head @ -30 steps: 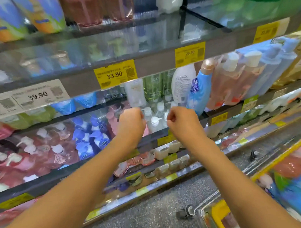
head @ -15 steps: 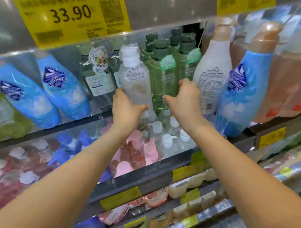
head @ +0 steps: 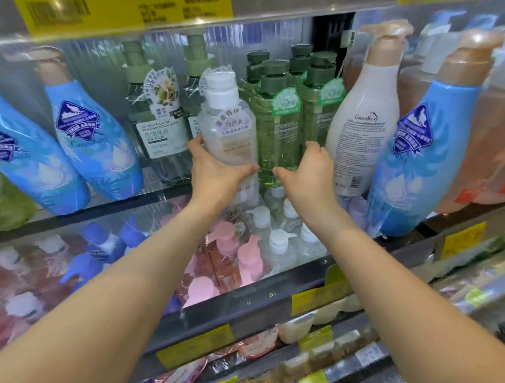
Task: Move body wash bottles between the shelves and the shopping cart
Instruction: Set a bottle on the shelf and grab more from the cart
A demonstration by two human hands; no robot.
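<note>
Left hand (head: pixel 214 172) wraps the lower body of a clear bottle (head: pixel 229 124) w/ white flip cap, thumb across the front, fingers round the left side; the bottle stands upright at the shelf (head: pixel 171 195) front, smooth see-through plastic, pale liquid inside, scalloped sticker near the neck. Right hand (head: pixel 309 176) curls round the base of a green bottle (head: pixel 277 135) just beside it, thumb pointing toward the left thumb (tips near, not touching). The green one is tall, slim, translucent, dark green pump top, mint leaf-edged label; more of the same stand behind and to the right.

Right of those: a white bottle (head: pixel 362 123), glossy, opaque, curvy waist, rose-gold pump, back label text facing out. Next to it a blue bottle (head: pixel 424 157), teardrop-shaped, shiny wrap, copper cap, leaning left. Two more blue ones (head: pixel 89 145) lean at far left. Behind the clear bottle, grey-clear bottles (head: pixel 159 122) w/ sage pumps and flower tags.

Shelf below: pink pump tops (head: pixel 249 257) and white pump tops (head: pixel 278 241) seen through the clear shelf plate. Yellow price tag (head: pixel 123 6) on the edge above, print blurred.
</note>
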